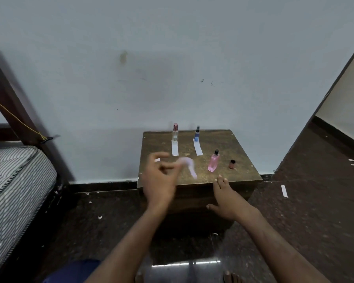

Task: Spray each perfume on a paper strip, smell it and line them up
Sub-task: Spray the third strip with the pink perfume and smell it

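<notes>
The left hand (159, 176) pinches a blurry paper strip (189, 167), maybe waving it dry; the right hand (226, 198) lies flat and loose near the pink bottle (213, 162); two far bottles already stand by their strips on the little table (239, 156).

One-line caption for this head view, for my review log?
Left hand waves a blurred paper strip over the wooden table; pink bottle stands uncapped, right hand open.

Around the wooden stand (223, 144)

I see a striped mattress (14, 180) far to its left, a dark bed frame (6, 92) above that, and a pale wall (172, 58) behind.
</notes>
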`<state>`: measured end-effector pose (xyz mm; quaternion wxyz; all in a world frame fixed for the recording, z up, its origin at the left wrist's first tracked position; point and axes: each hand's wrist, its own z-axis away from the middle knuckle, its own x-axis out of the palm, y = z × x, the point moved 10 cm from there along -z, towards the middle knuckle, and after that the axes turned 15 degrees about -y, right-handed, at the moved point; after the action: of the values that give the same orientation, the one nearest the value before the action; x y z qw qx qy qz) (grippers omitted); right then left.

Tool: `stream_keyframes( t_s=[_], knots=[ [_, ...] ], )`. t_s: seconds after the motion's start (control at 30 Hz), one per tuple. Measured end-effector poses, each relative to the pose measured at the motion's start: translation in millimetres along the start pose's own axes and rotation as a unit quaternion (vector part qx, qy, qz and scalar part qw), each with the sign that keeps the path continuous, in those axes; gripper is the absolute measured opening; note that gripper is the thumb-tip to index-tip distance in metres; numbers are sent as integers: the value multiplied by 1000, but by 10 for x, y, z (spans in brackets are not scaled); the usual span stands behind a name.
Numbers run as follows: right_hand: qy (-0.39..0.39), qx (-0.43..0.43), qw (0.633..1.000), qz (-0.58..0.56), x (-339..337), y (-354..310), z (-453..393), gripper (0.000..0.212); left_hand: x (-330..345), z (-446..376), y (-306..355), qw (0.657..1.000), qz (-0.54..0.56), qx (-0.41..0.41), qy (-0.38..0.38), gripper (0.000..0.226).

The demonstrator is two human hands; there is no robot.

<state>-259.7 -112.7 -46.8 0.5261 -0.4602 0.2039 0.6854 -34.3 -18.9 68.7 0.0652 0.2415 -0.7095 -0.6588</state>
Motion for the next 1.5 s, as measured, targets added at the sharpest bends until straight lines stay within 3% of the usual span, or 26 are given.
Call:
stream_keyframes(
  t_s=[0.03,0.07,0.1,0.17,0.27,0.33,0.4,0.43,0.5,0.6,0.63,0.7,0.77,0.8,0.87,0.93,1.0,1.03,1.13,1.2,1.23,1.27,1.33,1.37,1.4,1.5],
  knots=[
    [3,5,1000,0,-10,-2,21,100,-155,-33,-283,990,72,-109,52,58],
    [3,5,1000,2,-7,-5,37,100,-143,-35,-457,969,168,-177,48,71],
    [3,2,1000,3,-9,-20,43,100,-27,-83,-443,953,246,-177,-2,83],
    [-5,6,1000,8,-7,13,37,100,305,-149,-23,919,342,-79,-181,99],
    [-10,10,1000,20,-19,25,15,99,668,115,405,824,408,8,-393,65],
    [-16,10,999,28,-9,-4,7,99,660,56,43,875,315,-89,-356,45],
    [-16,9,999,36,4,-28,7,99,423,49,-398,939,150,-212,-227,66],
    [-15,9,999,37,8,-39,14,99,379,78,-476,941,140,-243,-191,78],
    [-15,12,999,37,6,-42,23,100,408,-60,-321,943,215,-168,-193,69],
    [-14,11,999,45,-23,-25,19,100,635,-50,211,856,380,-15,-350,53],
    [-17,12,999,45,-23,-19,20,99,627,-39,200,854,382,-21,-353,47],
    [-19,14,999,45,-8,-17,19,99,486,-103,-173,915,279,-121,-265,40],
    [-16,12,999,45,10,-27,26,100,348,40,-493,936,167,-248,-187,74],
    [-15,11,999,43,15,-34,35,100,340,23,-521,938,172,-252,-167,79],
    [-14,9,999,44,11,-41,42,100,426,-109,-207,941,241,-125,-202,56],
    [-13,9,999,46,-10,-36,37,100,586,-63,253,888,336,16,-314,40],
    [-16,10,999,48,-1,-30,33,100,561,-37,353,864,376,56,-329,29],
    [-16,11,999,48,10,-31,36,100,508,-81,245,883,361,36,-299,29],
    [-15,11,999,42,22,-37,52,100,355,-49,-302,952,198,-152,-177,37],
    [-12,9,999,44,7,-59,67,99,382,52,-433,943,197,-222,-148,73],
    [-13,9,999,46,-5,-60,67,99,467,31,-378,933,238,-200,-182,84],
    [-15,10,999,47,-11,-56,66,99,567,3,-250,916,283,-152,-238,84],
    [-17,11,999,50,-14,-35,60,99,754,69,134,845,374,-48,-379,62],
    [-16,11,999,50,-16,-33,54,98,759,106,260,811,413,-22,-414,51],
    [-17,11,999,50,-12,-33,50,99,745,83,245,806,418,-21,-418,41],
    [-17,11,999,47,9,-38,42,99,461,-98,-332,929,242,-144,-240,24]
  ],
)
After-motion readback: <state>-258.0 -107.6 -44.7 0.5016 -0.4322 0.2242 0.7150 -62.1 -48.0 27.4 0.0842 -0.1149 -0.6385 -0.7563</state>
